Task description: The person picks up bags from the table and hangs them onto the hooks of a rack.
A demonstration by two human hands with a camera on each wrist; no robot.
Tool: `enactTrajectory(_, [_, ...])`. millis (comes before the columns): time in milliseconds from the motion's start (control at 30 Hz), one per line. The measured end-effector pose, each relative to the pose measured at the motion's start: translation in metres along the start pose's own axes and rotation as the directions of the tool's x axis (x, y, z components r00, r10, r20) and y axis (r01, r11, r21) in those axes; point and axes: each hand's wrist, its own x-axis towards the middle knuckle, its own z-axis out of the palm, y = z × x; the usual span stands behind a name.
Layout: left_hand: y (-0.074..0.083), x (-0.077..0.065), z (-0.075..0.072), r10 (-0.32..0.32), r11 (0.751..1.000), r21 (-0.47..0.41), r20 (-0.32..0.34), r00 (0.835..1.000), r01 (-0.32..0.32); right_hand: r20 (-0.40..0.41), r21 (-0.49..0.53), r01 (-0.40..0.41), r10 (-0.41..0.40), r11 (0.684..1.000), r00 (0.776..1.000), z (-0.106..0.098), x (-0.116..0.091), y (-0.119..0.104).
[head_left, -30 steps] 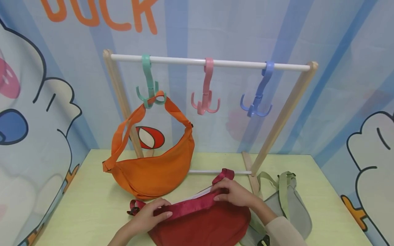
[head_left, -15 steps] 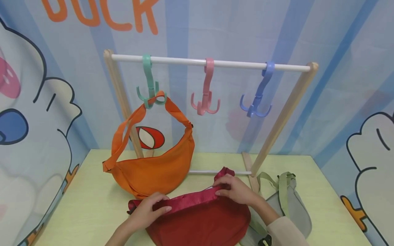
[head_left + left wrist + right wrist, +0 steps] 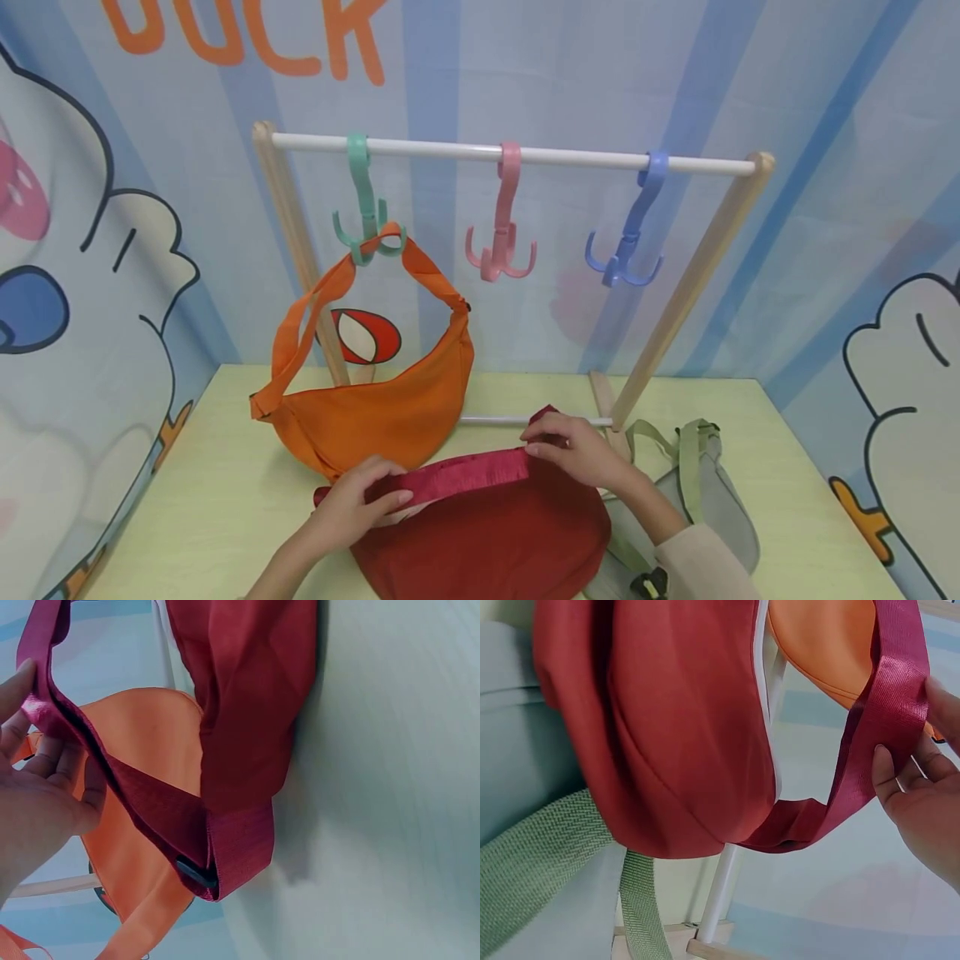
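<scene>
At six o'clock in the head view, low on the pale table (image 3: 187,500), is the red bag (image 3: 487,537), its body sagging below its crimson strap (image 3: 472,473). Left grip (image 3: 348,500), at ten o'clock of the bag, is narrow, thumb and fingers pinching the strap. Right grip (image 3: 577,450), at one o'clock, is likewise closed on the other end of the same strap. The span between them is raised and near taut.

Condition of the item: the body shows folds and slack walls in both wrist views, with a pale zip edge (image 3: 758,660) along its mouth. Judged from this, the bag is light, soft and floppy, not fragile, and unlikely to keep its shape unsupported. The strap has a sheen and may slide slightly between the fingers; it is flat and pliable, so it may also twist.

Recommended hold: the broad strap, with both hands spread apart, as at present. Pinching the body would probably only gather loose cloth. The dark slider (image 3: 195,871), at the strap's lower end in the left wrist view, looks hard and could snag; better kept out of the hold.

Adjacent items: an orange bag (image 3: 382,417) hangs by its strap from the green hook (image 3: 362,179), at eleven o'clock of the red bag; a grey bag (image 3: 731,517) lies at three o'clock. Whether either touches the red bag cannot be determined.
</scene>
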Motion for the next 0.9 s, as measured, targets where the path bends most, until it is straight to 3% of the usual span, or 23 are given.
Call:
enactTrajectory(167, [0.004,0.002,-0.003,-0.033,0.999,-0.010,0.005,0.999,0.033,0.024,0.025,-0.002,0.002,1.000,1.000,-0.001,0.000,-0.002])
enactTrajectory(467, [0.009,0.004,-0.005,-0.086,0.996,0.021,-0.004,0.996,0.086,0.024,0.009,0.070,-0.071,0.997,0.997,-0.005,0.002,-0.005])
enactTrajectory(900, [0.018,0.006,-0.010,-0.078,0.997,0.029,0.006,0.997,0.078,0.029,0.015,0.074,-0.075,0.997,0.997,-0.012,0.003,-0.012])
